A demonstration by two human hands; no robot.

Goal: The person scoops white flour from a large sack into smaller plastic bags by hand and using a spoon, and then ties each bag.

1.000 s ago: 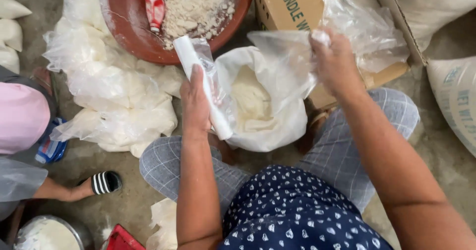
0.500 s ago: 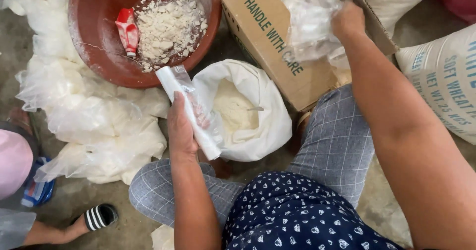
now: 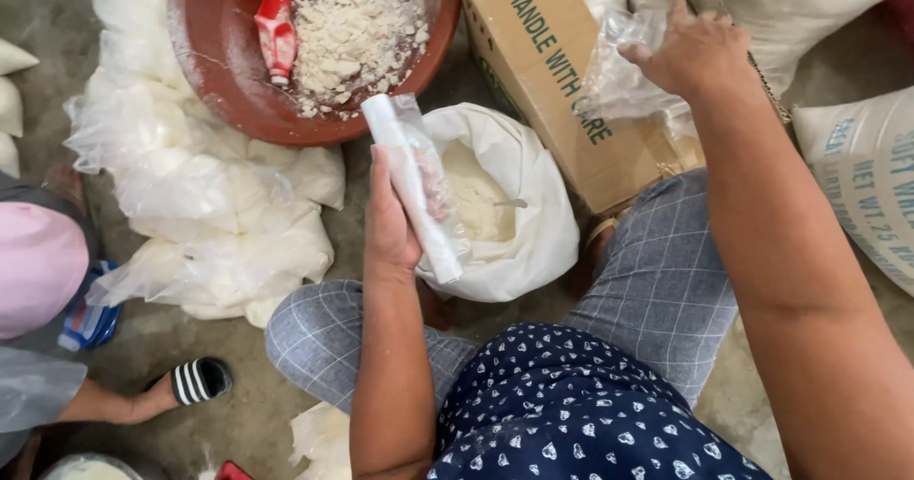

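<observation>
Clear plastic fills both our hands: left hand [image 3: 392, 221] clenches a rolled bag bundle [image 3: 415, 187] over the open flour sack [image 3: 495, 204]; right hand [image 3: 693, 53] pinches one loose bag [image 3: 624, 70] above the cardboard box [image 3: 562, 80].

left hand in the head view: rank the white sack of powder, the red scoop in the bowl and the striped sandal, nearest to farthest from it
From the left hand, which grips a roll of clear bags:
1. White sack of powder, right beside it, just to its right.
2. Striped sandal, lower left on the floor, on another person's foot.
3. Red scoop, up in the brown bowl.
The sandal and scoop are close to call.
</observation>
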